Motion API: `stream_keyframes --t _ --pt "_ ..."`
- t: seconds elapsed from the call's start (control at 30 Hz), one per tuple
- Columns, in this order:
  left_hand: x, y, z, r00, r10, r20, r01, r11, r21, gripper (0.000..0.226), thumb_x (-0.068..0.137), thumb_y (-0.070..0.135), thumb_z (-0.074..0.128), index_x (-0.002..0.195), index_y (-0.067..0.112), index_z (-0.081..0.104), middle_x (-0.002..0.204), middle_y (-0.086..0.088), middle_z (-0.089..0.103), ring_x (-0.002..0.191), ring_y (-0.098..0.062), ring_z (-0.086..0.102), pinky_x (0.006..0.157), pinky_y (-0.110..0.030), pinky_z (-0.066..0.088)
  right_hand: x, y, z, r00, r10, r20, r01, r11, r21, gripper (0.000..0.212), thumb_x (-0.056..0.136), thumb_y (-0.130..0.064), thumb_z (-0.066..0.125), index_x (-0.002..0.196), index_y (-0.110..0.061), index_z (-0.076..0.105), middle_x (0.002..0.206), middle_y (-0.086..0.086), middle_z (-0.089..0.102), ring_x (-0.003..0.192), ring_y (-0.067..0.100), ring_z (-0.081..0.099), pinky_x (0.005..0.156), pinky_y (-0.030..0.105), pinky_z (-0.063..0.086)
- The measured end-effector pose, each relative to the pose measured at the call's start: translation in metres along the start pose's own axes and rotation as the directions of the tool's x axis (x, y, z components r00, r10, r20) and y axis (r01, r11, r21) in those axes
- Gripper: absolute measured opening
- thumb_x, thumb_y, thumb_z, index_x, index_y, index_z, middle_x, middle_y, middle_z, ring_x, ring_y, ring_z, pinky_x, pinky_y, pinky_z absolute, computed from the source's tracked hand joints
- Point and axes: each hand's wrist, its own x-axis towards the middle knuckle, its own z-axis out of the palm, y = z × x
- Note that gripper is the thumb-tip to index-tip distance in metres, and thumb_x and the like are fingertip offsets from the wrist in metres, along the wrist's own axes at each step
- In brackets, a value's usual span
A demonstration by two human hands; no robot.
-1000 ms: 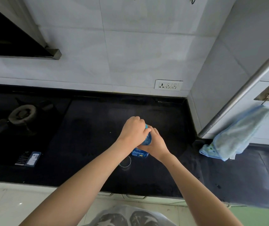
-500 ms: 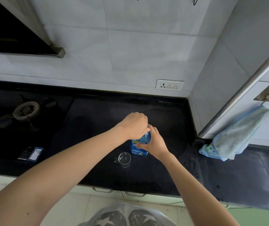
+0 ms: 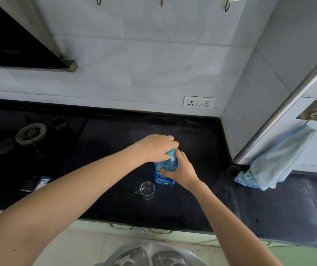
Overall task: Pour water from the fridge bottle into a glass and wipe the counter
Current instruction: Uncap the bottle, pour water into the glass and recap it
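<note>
Standing upright on the black table point(image 3: 192, 204), the blue bottle point(image 3: 165, 170) is gripped round the middle by the right hand point(image 3: 180, 169) while the left hand point(image 3: 154, 147) pinches its cap point(image 3: 170, 151), now peeking out, so probably nearly unscrewed. Glass point(image 3: 147, 189) waits just beside, dry; cloth point(image 3: 275, 164) hangs well apart.

Both bare forearms reached forward from the lower edge of the view and converged over the middle. The left hand point(image 3: 154, 147) was uppermost, knuckles up, its fingers curled down around the blue cap point(image 3: 171, 151) of the bottle point(image 3: 165, 172). The right hand point(image 3: 180, 169) sat lower and just to the right, wrapped around the bottle's body, thumb and fingers pressed against its side, wrist bent slightly inward.
</note>
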Motion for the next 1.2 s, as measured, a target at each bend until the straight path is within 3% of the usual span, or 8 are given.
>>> stream_keyframes --t 0.17,0.4,0.53,0.77,0.9,0.97,1.07,1.2 --pt "0.002 -0.004 0.008 1.0 -0.012 -0.007 0.012 0.999 -0.032 0.019 0.091 0.019 0.06 0.108 0.013 0.053 0.096 0.001 0.048 0.081 -0.011 0.049 0.068 -0.026 0.044 -0.001 0.002 0.002 1.0 -0.001 -0.004 0.001 1.0 0.003 0.076 0.068 -0.029 0.086 0.131 -0.028 0.043 0.12 -0.011 0.049 0.104 0.009 0.056 0.087 0.03 0.055" --pt "0.002 0.006 0.014 0.983 -0.149 -0.107 0.141 0.987 -0.075 0.022 0.095 0.035 0.053 0.093 0.014 0.045 0.086 0.001 0.047 0.077 -0.014 0.049 0.065 -0.026 0.039 0.0 0.0 0.001 1.0 0.025 0.002 -0.025 1.0 -0.008 0.083 0.071 -0.025 0.085 0.139 -0.027 0.037 0.117 -0.015 0.043 0.105 0.008 0.052 0.081 0.022 0.05" --pt "0.003 0.016 0.019 0.951 -0.255 -0.178 0.247 0.967 -0.068 0.031 0.097 0.038 0.047 0.099 0.008 0.055 0.084 -0.001 0.05 0.074 -0.015 0.049 0.063 -0.027 0.039 0.001 0.001 0.002 1.0 0.021 0.001 -0.021 1.0 -0.009 0.084 0.071 -0.026 0.085 0.14 -0.027 0.037 0.12 -0.013 0.044 0.103 0.006 0.051 0.082 0.022 0.05" --pt "0.01 0.022 0.009 0.877 -0.465 -0.117 0.475 0.878 0.067 0.071 0.096 0.064 0.019 0.074 0.011 0.06 0.066 -0.002 0.053 0.059 -0.016 0.049 0.054 -0.029 0.034 0.0 0.003 0.004 1.0 0.013 -0.001 -0.013 1.0 -0.014 0.078 0.069 -0.03 0.085 0.133 -0.026 0.04 0.119 -0.009 0.048 0.106 0.012 0.057 0.086 0.031 0.055" --pt "-0.002 -0.004 -0.001 0.989 -0.143 -0.043 0.121 0.936 -0.332 0.037 0.094 0.036 0.053 0.128 0.021 0.052 0.122 0.004 0.054 0.108 -0.012 0.054 0.08 -0.025 0.042 0.0 0.005 0.005 1.0 0.006 -0.009 -0.006 1.0 0.013 0.08 0.071 -0.029 0.085 0.136 -0.028 0.039 0.124 -0.01 0.047 0.109 0.01 0.055 0.087 0.031 0.055" --pt "-0.007 -0.011 0.0 0.999 0.007 -0.054 -0.028 0.92 -0.39 0.039 0.087 0.013 0.062 0.125 0.023 0.057 0.121 0.008 0.056 0.109 -0.008 0.052 0.088 -0.024 0.045 0.0 0.004 0.005 1.0 0.011 -0.014 -0.011 1.0 0.007 0.081 0.071 -0.029 0.085 0.137 -0.028 0.038 0.125 -0.009 0.047 0.108 0.01 0.054 0.086 0.028 0.053" --pt "-0.007 -0.012 0.009 0.996 -0.034 -0.078 0.005 0.938 -0.346 0.027 0.086 0.012 0.063 0.112 0.02 0.063 0.105 0.006 0.056 0.095 -0.011 0.054 0.079 -0.027 0.047 0.0 0.004 0.006 1.0 0.016 -0.017 -0.016 1.0 -0.001 0.08 0.071 -0.03 0.085 0.135 -0.028 0.039 0.123 -0.01 0.047 0.107 0.01 0.055 0.086 0.028 0.054" --pt "-0.002 -0.004 0.014 0.977 -0.197 -0.086 0.172 0.955 -0.24 0.032 0.088 0.044 0.062 0.1 0.015 0.059 0.092 0.002 0.052 0.081 -0.014 0.054 0.064 -0.022 0.041 0.0 0.003 0.007 1.0 0.017 -0.024 -0.017 1.0 0.007 0.081 0.071 -0.03 0.085 0.136 -0.029 0.038 0.121 -0.012 0.047 0.104 0.009 0.055 0.08 0.023 0.052"
